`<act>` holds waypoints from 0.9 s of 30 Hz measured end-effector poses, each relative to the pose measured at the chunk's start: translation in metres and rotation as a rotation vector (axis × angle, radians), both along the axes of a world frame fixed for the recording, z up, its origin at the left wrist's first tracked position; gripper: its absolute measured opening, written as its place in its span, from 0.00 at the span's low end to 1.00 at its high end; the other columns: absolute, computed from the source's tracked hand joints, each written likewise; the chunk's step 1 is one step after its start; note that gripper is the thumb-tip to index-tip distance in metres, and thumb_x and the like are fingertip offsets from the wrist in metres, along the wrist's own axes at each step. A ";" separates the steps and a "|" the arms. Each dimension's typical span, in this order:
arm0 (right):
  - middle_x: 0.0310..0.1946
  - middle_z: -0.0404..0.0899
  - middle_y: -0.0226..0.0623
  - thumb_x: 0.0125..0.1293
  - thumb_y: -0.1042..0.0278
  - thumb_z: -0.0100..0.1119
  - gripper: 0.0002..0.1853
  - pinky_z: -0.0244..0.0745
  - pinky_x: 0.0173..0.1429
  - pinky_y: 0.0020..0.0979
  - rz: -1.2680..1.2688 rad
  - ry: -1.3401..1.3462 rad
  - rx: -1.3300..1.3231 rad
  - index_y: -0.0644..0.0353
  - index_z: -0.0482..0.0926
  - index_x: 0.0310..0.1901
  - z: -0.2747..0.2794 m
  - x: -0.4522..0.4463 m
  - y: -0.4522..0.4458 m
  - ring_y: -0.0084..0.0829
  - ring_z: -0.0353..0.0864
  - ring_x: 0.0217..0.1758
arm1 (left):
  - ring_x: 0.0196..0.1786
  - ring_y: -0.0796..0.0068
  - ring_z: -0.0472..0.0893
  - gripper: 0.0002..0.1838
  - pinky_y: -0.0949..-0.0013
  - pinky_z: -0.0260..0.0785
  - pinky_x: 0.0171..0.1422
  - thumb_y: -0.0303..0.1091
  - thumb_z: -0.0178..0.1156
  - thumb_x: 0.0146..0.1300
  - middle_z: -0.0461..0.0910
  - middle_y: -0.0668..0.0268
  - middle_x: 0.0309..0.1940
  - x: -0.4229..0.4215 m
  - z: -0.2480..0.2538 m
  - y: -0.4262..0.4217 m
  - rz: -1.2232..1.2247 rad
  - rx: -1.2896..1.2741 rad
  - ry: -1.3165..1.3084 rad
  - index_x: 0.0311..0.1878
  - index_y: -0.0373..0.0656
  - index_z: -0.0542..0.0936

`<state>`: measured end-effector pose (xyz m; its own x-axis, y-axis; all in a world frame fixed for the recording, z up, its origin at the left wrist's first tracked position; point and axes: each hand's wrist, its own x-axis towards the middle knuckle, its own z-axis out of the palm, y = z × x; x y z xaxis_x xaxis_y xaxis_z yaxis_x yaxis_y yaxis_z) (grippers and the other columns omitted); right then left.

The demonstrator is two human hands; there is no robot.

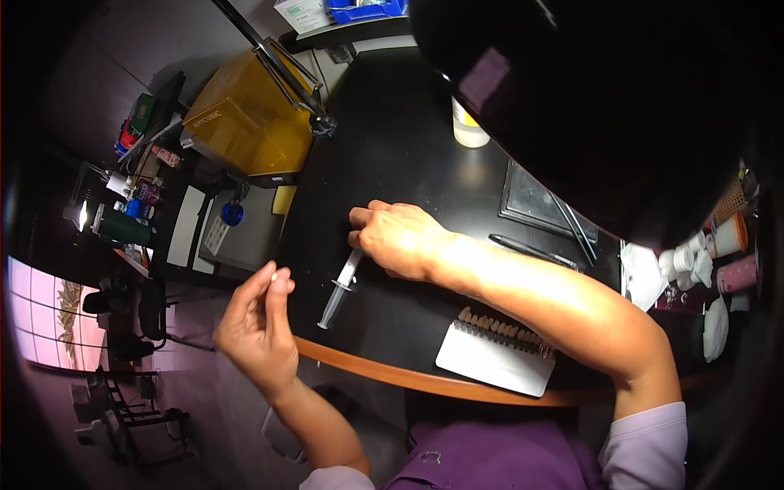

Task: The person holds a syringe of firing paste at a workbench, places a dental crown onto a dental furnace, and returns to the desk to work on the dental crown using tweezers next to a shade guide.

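Over the black desk, my right hand (396, 237) has its fingers curled around the upper end of a clear plastic syringe (333, 300). The syringe lies slanted, its plunger end toward the desk's front edge, and its tip is hidden under the hand. My left hand (260, 327) is raised at the left, just off the desk's edge. Its thumb and finger pinch a small whitish piece (275, 276), too small to name. A tooth shade guide (496, 351) with a row of tooth-coloured tabs lies below my right forearm.
A large black round shape (604, 106) blocks the upper right. Behind my forearm lie a black pen (531, 250) and a dark flat tray (535, 200). A white jar (469, 131) stands farther back. An amber-covered box (253, 114) and a lamp arm (269, 57) are at left.
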<state>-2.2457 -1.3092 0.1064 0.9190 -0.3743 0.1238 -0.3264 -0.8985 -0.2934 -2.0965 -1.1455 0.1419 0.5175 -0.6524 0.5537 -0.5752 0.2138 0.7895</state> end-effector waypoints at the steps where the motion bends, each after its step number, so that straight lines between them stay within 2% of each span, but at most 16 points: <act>1: 0.54 0.81 0.43 0.56 0.77 0.64 0.21 0.82 0.61 0.40 0.014 0.035 -0.036 0.63 0.84 0.55 0.005 0.004 -0.004 0.43 0.81 0.61 | 0.39 0.73 0.87 0.09 0.73 0.82 0.48 0.15 0.65 0.67 0.87 0.56 0.37 0.005 0.001 0.007 0.005 0.010 -0.023 0.49 0.27 0.85; 2: 0.52 0.81 0.44 0.56 0.78 0.66 0.19 0.83 0.59 0.41 -0.048 0.028 -0.008 0.65 0.84 0.51 0.006 0.007 -0.006 0.45 0.82 0.59 | 0.39 0.73 0.87 0.09 0.73 0.82 0.48 0.16 0.64 0.68 0.87 0.56 0.38 0.011 0.000 0.014 0.022 0.029 -0.057 0.49 0.28 0.85; 3: 0.48 0.81 0.45 0.55 0.78 0.67 0.16 0.84 0.54 0.42 -0.132 -0.147 -0.098 0.66 0.84 0.47 -0.001 0.001 -0.005 0.47 0.84 0.54 | 0.39 0.73 0.87 0.08 0.73 0.82 0.48 0.17 0.64 0.69 0.87 0.56 0.38 0.017 -0.002 0.020 0.036 0.036 -0.045 0.50 0.28 0.85; 5: 0.46 0.81 0.45 0.56 0.78 0.67 0.13 0.85 0.51 0.43 -0.211 -0.111 0.049 0.66 0.84 0.45 0.026 -0.021 -0.012 0.49 0.86 0.49 | 0.39 0.73 0.87 0.08 0.73 0.82 0.48 0.17 0.64 0.69 0.87 0.56 0.38 0.025 -0.004 0.028 0.053 0.050 -0.024 0.50 0.28 0.85; 8: 0.40 0.82 0.49 0.57 0.78 0.67 0.08 0.85 0.48 0.46 -0.346 -0.106 0.036 0.69 0.84 0.39 0.041 -0.049 -0.022 0.53 0.87 0.43 | 0.40 0.72 0.88 0.09 0.73 0.82 0.48 0.16 0.64 0.68 0.87 0.56 0.38 0.029 -0.009 0.024 0.029 0.044 0.005 0.50 0.28 0.85; 12: 0.36 0.84 0.56 0.56 0.75 0.69 0.08 0.86 0.48 0.45 -0.426 -0.049 0.086 0.71 0.85 0.37 0.064 -0.068 -0.002 0.55 0.88 0.40 | 0.40 0.72 0.88 0.09 0.73 0.81 0.50 0.14 0.66 0.65 0.88 0.54 0.38 0.018 -0.013 0.011 -0.028 0.060 0.036 0.48 0.28 0.86; 14: 0.34 0.85 0.58 0.55 0.74 0.70 0.09 0.86 0.48 0.45 -0.430 0.003 0.162 0.71 0.85 0.36 0.046 -0.072 -0.001 0.54 0.89 0.40 | 0.40 0.72 0.88 0.09 0.73 0.80 0.49 0.15 0.67 0.64 0.88 0.55 0.37 0.012 -0.018 0.004 -0.076 0.077 0.043 0.47 0.28 0.86; 17: 0.35 0.85 0.57 0.55 0.72 0.71 0.10 0.86 0.47 0.44 -0.394 0.095 0.292 0.69 0.85 0.37 0.031 -0.080 0.003 0.52 0.90 0.41 | 0.40 0.73 0.88 0.09 0.74 0.80 0.49 0.16 0.67 0.65 0.89 0.57 0.37 0.002 -0.028 -0.008 -0.174 0.166 0.048 0.48 0.29 0.87; 18: 0.36 0.85 0.57 0.55 0.72 0.71 0.10 0.86 0.47 0.44 -0.404 0.092 0.344 0.68 0.85 0.37 0.034 -0.084 0.007 0.51 0.90 0.41 | 0.40 0.73 0.88 0.09 0.73 0.80 0.49 0.16 0.67 0.65 0.89 0.56 0.37 -0.004 -0.032 -0.013 -0.205 0.200 0.101 0.47 0.29 0.87; 19: 0.34 0.84 0.58 0.59 0.71 0.65 0.10 0.85 0.40 0.45 -0.394 -0.084 0.448 0.67 0.83 0.40 0.046 -0.094 0.020 0.50 0.90 0.38 | 0.41 0.74 0.88 0.09 0.73 0.80 0.49 0.16 0.66 0.65 0.88 0.57 0.37 -0.010 -0.031 -0.015 -0.237 0.248 0.074 0.47 0.29 0.87; 21: 0.39 0.81 0.61 0.56 0.74 0.67 0.08 0.87 0.39 0.42 -0.494 -0.063 0.252 0.70 0.84 0.35 0.039 -0.098 0.032 0.50 0.90 0.40 | 0.39 0.75 0.86 0.09 0.73 0.80 0.49 0.17 0.66 0.66 0.88 0.58 0.37 -0.021 -0.034 -0.025 -0.285 0.276 0.013 0.48 0.27 0.86; 22: 0.41 0.79 0.61 0.52 0.77 0.68 0.10 0.87 0.38 0.43 -0.396 0.088 0.146 0.74 0.83 0.35 0.056 -0.109 0.037 0.51 0.89 0.38 | 0.38 0.75 0.86 0.09 0.72 0.80 0.49 0.18 0.66 0.66 0.88 0.58 0.37 -0.023 -0.035 -0.030 -0.308 0.278 -0.037 0.48 0.27 0.86; 23: 0.40 0.79 0.60 0.55 0.74 0.66 0.14 0.86 0.37 0.42 -0.345 -0.011 0.045 0.76 0.83 0.41 0.050 -0.125 0.043 0.51 0.88 0.35 | 0.37 0.76 0.85 0.09 0.73 0.80 0.48 0.18 0.66 0.67 0.87 0.59 0.36 -0.028 -0.035 -0.034 -0.307 0.287 -0.038 0.48 0.27 0.86; 25: 0.34 0.81 0.57 0.53 0.72 0.65 0.11 0.82 0.38 0.44 -0.199 -0.386 -0.243 0.71 0.83 0.37 0.062 -0.181 0.074 0.53 0.86 0.36 | 0.36 0.77 0.84 0.09 0.75 0.77 0.46 0.20 0.66 0.68 0.87 0.60 0.36 -0.035 -0.029 -0.038 -0.316 0.304 -0.064 0.48 0.27 0.86; 27: 0.33 0.82 0.55 0.54 0.71 0.65 0.11 0.82 0.45 0.44 -0.280 -0.388 -0.438 0.71 0.83 0.36 0.065 -0.235 0.097 0.51 0.87 0.42 | 0.36 0.78 0.84 0.09 0.76 0.77 0.46 0.20 0.66 0.68 0.87 0.60 0.36 -0.034 -0.035 -0.042 -0.322 0.287 -0.054 0.49 0.27 0.86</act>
